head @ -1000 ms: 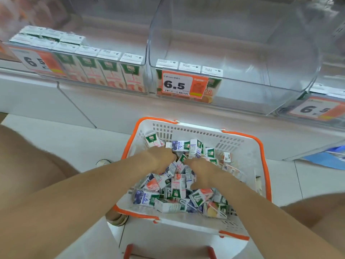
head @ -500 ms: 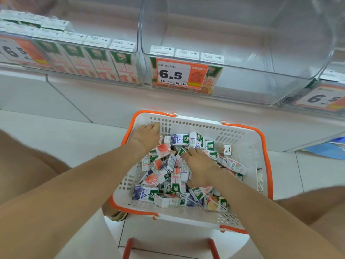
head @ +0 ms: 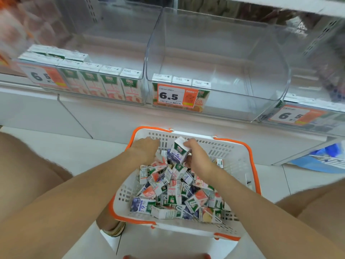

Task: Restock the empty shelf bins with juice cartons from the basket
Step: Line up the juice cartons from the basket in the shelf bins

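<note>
1 white plastic basket w/ orange rim [head: 249,152]. 3 clear plastic shelf bins [head: 270,85]. 3 orange-and-white price tags [head: 175,95]. Centre bin [head: 214,58]: 3 white-topped juice cartons [head: 182,80]. Left bin [head: 104,43], front row: 5 showing. Basket cartons: dozens, can't count.

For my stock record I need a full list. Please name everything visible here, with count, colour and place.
basket: one, white, orange rim, on floor
loose cartons: many, mixed colours, in basket
held carton: one, blue and green, above the rest
bins: three, clear, on shelf
shelf cartons: green and pink row in left bin, three in middle bin
price tags: three, orange and white, on bin fronts
blue item: one, floor at right, unclear
left hand: at the basket's far wall
right hand: grips held carton
</note>
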The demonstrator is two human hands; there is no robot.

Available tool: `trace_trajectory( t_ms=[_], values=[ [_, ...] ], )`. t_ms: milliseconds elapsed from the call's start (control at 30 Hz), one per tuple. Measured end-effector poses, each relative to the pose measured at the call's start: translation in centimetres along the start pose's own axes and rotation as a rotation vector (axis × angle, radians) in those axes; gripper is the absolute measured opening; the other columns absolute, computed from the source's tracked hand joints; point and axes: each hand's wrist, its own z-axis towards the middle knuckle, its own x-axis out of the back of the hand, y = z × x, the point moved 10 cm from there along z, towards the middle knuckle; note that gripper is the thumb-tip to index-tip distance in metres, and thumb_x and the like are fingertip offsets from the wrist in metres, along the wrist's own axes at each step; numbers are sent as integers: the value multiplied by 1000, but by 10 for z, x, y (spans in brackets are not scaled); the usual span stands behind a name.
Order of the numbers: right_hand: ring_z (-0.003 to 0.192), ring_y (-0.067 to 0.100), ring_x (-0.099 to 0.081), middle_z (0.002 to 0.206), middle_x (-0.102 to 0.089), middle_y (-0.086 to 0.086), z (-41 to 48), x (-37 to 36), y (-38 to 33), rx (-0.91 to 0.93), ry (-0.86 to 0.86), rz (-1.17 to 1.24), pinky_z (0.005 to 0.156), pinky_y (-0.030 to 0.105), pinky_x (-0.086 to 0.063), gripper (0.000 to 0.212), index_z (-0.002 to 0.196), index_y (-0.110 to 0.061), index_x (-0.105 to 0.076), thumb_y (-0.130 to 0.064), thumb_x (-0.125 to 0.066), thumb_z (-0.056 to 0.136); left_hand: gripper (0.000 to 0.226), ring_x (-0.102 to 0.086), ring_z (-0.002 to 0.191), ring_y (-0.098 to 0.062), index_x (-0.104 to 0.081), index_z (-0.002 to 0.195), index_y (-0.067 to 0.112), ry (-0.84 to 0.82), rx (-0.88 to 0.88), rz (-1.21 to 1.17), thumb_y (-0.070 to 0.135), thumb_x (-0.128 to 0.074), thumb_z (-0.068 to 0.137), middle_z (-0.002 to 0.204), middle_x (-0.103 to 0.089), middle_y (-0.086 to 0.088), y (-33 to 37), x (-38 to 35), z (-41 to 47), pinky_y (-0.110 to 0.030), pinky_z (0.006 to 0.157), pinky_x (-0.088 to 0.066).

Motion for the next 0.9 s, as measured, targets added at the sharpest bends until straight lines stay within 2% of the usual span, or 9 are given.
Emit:
trace_trajectory(
  t_ms=[67,167,267,333,467,567,700,800,900],
  values=[
    [66,24,-45,81,-54,18,-8,2,-20,51,68,91,73,39,-36,52,86,-14,-58,-64,-49,77,51,-60,115,-28,-51,143,18,-21,-19,-145,8,-60,94,136,-58,-11,2,16,-9,-35,84,-52],
    [53,17,-60,69,-71,15,-32,12,-63,189,158,34,53,18,-47,64,90,-9,-68,-60,-33,107,56,-55,126,-27,-57,143,18,36,-61,-255,19,-74,90,138,-58,-5,4,62,-35,-31,92,-48],
    [66,28,-69,91,-69,35,-55,15,-106,382,150,-96,57,22,-52,74,106,-4,-67,-68,-28,104,54,-57,108,-21,-63,133,18,146,-110,-344,32,-84,85,122,-59,1,1,113,-73,-27,82,-43],
    [67,19,-73,92,-62,38,-71,16,-132,485,129,-165,66,24,-56,66,112,-8,-66,-65,-35,103,52,-59,102,-18,-62,126,22,220,-139,-426,37,-86,83,117,-61,4,-4,137,-99,-31,81,-49],
    [74,25,-77,79,-50,20,-94,11,-175,628,56,-212,75,57,-63,50,107,-3,-63,-52,-52,103,39,-60,103,-7,-63,117,35,373,-243,-640,38,-86,85,112,-62,12,-9,174,-141,-32,91,-54],
    [78,15,-72,84,-66,-9,-109,12,-198,783,164,-387,70,48,-64,23,112,-18,-68,-39,-62,103,25,-65,103,-6,-69,106,44,438,-307,-727,42,-84,87,110,-69,16,-13,197,-157,-41,95,-56],
    [86,12,-67,97,-70,-7,-114,19,-206,841,262,-313,78,34,-59,21,119,-27,-63,-33,-68,100,25,-73,98,-20,-74,114,39,519,-345,-846,37,-82,90,112,-75,9,-26,216,-168,-48,91,-59],
    [89,13,-66,102,-66,-1,-112,16,-206,846,266,-295,83,37,-58,39,136,-28,-60,-30,-70,99,25,-70,102,-21,-74,117,37,609,-369,-856,34,-80,92,116,-73,10,-38,229,-178,-48,88,-60],
    [88,14,-64,99,-66,-7,-119,3,-222,952,335,-366,84,44,-56,33,133,-29,-62,-31,-68,100,29,-64,101,-15,-71,121,37,783,-331,-800,30,-78,94,114,-67,11,-64,246,-190,-38,82,-57]
  ],
)
